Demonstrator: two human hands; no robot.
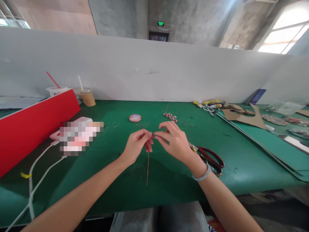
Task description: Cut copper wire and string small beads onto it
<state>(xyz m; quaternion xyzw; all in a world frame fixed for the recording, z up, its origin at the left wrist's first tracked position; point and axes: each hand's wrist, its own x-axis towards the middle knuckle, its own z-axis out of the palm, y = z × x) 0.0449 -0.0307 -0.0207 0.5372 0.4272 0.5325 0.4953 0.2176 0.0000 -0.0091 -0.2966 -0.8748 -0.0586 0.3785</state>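
Note:
Above the middle of the green table my left hand [138, 143] is closed in a pinch on a thin reddish strand [148, 169]. The strand hangs nearly straight below the fingers; I cannot tell whether it is wire or cord. Just right of it, my right hand [172, 140] has its thumb and fingertips close together at the left fingertips. Whatever they pinch is too small to make out. Red-handled cutters [212, 158] lie partly behind my right wrist. Beyond the hands are a round patterned disc [135, 118] and a small cluster of beadlike pieces [170, 117].
A red panel [38, 129] stands at the left by two drink cups [87, 96] and a white device with cables [83, 120]. Yellow-and-white markers [210, 103], cut cardboard [245, 117] and green sheets [267, 143] lie right. A white partition [116, 67] closes the back.

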